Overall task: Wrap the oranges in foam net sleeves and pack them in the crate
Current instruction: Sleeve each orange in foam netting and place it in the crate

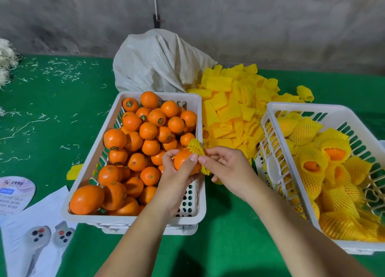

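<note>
My left hand grips a bare orange over the right rim of the white crate full of loose oranges. My right hand pinches a yellow foam net sleeve whose mouth lies against the orange's right side. A heap of empty yellow sleeves sits between the two crates. The white crate on the right holds several oranges wrapped in sleeves.
A grey woven sack stands behind the orange crate. Printed papers and a round fan-like card lie at the lower left on the green table cover. One stray sleeve lies left of the crate.
</note>
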`<state>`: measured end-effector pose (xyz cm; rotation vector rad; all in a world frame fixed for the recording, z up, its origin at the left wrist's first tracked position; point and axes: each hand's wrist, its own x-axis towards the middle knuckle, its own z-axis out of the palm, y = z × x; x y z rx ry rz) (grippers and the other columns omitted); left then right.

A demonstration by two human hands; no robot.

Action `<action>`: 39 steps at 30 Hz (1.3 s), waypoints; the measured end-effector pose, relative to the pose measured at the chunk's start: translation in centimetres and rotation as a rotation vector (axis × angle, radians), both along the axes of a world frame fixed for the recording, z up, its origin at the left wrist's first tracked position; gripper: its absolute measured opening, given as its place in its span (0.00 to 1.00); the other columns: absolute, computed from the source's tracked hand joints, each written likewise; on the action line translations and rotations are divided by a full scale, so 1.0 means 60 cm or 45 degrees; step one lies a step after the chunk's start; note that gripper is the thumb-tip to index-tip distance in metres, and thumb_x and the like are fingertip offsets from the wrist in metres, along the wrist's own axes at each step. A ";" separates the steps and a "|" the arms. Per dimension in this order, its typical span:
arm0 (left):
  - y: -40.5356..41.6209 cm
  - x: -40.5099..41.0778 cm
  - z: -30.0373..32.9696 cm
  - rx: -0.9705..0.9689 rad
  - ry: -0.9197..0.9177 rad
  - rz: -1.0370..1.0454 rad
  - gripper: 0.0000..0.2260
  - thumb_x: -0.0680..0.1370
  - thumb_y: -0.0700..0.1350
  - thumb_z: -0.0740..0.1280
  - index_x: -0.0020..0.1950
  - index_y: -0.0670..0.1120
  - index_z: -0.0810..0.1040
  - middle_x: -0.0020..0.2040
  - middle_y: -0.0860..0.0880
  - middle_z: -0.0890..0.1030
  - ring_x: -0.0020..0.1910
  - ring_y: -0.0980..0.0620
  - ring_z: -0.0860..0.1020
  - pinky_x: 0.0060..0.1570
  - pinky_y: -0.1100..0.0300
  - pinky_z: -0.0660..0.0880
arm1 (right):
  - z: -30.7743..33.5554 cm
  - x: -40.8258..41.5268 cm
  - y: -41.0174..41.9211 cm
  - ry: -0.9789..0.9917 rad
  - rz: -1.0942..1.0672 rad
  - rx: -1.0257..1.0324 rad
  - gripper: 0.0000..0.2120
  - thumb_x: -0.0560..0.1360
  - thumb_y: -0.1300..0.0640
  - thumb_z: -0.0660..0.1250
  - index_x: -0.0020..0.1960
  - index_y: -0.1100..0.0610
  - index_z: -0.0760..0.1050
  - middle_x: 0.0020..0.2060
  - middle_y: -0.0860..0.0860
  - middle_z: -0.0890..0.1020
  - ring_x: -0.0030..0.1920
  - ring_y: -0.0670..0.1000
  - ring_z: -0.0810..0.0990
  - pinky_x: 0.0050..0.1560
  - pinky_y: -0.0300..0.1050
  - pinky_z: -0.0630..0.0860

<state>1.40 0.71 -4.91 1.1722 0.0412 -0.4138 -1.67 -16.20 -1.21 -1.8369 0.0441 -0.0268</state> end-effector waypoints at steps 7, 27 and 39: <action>-0.002 0.003 -0.004 -0.173 0.051 0.054 0.34 0.73 0.56 0.79 0.76 0.49 0.70 0.71 0.43 0.79 0.65 0.44 0.82 0.59 0.49 0.82 | -0.001 -0.005 -0.008 -0.049 -0.145 -0.065 0.18 0.81 0.43 0.61 0.41 0.54 0.77 0.31 0.50 0.77 0.33 0.47 0.78 0.38 0.48 0.75; -0.031 -0.008 0.041 -0.033 -0.121 -0.349 0.30 0.72 0.54 0.78 0.72 0.48 0.78 0.70 0.43 0.80 0.65 0.45 0.82 0.57 0.54 0.81 | -0.018 0.010 -0.037 -0.065 -0.471 -0.029 0.14 0.80 0.62 0.71 0.49 0.42 0.82 0.46 0.49 0.87 0.49 0.52 0.85 0.54 0.58 0.83; -0.047 -0.007 -0.002 0.890 -0.783 0.024 0.30 0.76 0.65 0.69 0.75 0.57 0.66 0.66 0.56 0.70 0.64 0.74 0.68 0.57 0.79 0.66 | -0.004 0.001 -0.028 -0.256 -0.410 -0.107 0.05 0.82 0.55 0.67 0.52 0.45 0.77 0.38 0.48 0.81 0.38 0.52 0.79 0.39 0.53 0.76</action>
